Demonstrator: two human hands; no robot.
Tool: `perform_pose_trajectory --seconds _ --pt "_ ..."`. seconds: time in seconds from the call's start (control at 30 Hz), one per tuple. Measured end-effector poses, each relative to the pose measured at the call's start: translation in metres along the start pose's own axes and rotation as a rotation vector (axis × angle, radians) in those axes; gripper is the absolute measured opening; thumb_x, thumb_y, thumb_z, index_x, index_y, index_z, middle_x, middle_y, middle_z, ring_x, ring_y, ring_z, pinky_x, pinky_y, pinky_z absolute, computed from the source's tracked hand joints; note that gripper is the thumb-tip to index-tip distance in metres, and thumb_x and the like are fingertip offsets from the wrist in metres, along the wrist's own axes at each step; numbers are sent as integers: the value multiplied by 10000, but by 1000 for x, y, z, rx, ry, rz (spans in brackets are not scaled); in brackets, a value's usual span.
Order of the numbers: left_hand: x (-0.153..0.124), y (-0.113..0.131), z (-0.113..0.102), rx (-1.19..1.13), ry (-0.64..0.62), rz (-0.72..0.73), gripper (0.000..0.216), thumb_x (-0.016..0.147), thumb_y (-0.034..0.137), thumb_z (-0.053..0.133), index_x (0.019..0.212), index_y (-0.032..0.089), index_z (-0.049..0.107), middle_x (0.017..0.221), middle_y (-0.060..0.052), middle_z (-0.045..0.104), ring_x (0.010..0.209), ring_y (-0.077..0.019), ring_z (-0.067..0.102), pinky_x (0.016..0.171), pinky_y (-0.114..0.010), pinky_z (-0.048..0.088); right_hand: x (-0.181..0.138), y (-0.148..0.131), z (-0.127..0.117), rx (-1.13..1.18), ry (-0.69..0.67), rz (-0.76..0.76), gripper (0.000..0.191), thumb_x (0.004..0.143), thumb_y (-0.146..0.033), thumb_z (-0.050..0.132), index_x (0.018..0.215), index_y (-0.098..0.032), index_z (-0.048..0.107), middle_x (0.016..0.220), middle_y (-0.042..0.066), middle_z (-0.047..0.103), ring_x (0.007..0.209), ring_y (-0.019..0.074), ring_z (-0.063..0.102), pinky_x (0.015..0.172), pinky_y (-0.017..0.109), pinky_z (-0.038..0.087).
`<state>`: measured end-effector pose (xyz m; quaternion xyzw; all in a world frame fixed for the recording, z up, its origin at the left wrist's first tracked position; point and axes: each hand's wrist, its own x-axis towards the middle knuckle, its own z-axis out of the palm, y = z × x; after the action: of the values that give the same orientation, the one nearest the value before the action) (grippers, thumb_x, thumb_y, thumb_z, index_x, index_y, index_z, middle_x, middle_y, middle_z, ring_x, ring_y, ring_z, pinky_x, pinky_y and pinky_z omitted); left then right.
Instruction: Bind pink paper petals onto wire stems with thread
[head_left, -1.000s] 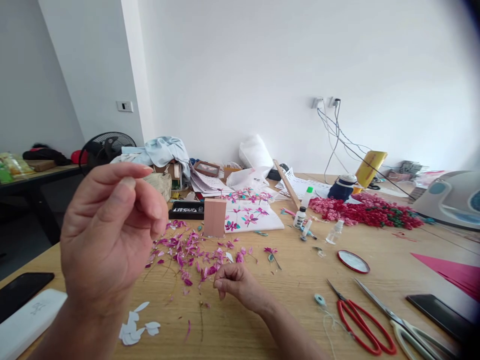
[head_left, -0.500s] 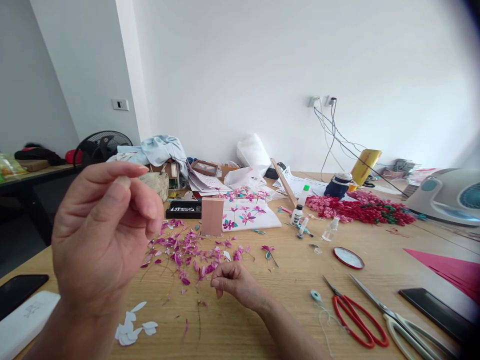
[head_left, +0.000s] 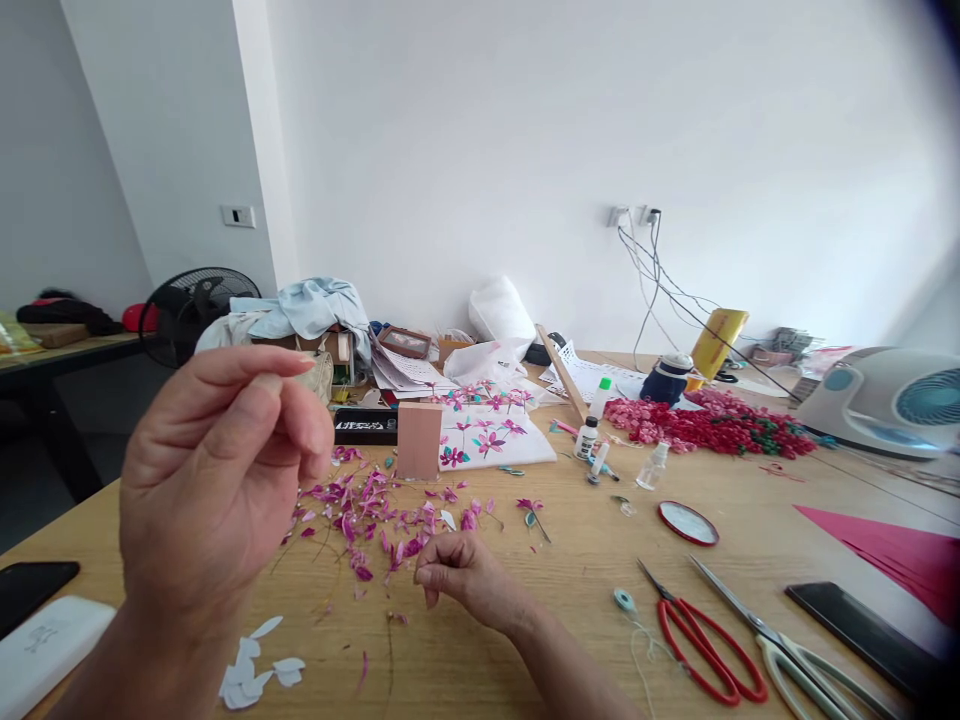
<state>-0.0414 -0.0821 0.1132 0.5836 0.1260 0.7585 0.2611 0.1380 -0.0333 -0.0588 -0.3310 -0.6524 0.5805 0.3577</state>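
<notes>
The left hand is raised in front of the camera. Its grip is closed to a pinch, thumb tip against forefinger tip; whatever sits between them is too fine to make out. The right hand rests low on the light wooden worktop with its fingers curled in to a loose fist, and I cannot tell whether anything is inside.

It lies at the near edge of the scattered magenta paper petals and thin stems, touching or just beside the closest ones. Judging by this, the work in hand is the fine sorting or fitting of small flower parts. A piece this slight calls for a steady pinch and a close look before it goes anywhere.

Some white paper petal cut-outs lie near the left wrist, with a flat white box and a black phone further left. Behind the petals a small upright wooden block stands beside a white sheet painted with pink flowers.

To the right are a small white glue bottle, a round red lid, a little teal spool and red-handled scissors. These all sit well apart from the hands. Only the loose petals crowd the right hand, and they would be easy to brush aside.
</notes>
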Motion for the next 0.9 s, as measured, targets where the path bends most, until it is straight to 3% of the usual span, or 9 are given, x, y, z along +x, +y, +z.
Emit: perform_pose_trajectory --seconds 0.9 --pt "0 -2 -2 16 -89 55 265 830 53 374 936 126 605 540 -5 512 482 -110 463 416 -239 340 0 -6 2 36 -20 -5 347 633 -448 663 512 -145 543 482 -35 512 469 67 398 492 211 280"
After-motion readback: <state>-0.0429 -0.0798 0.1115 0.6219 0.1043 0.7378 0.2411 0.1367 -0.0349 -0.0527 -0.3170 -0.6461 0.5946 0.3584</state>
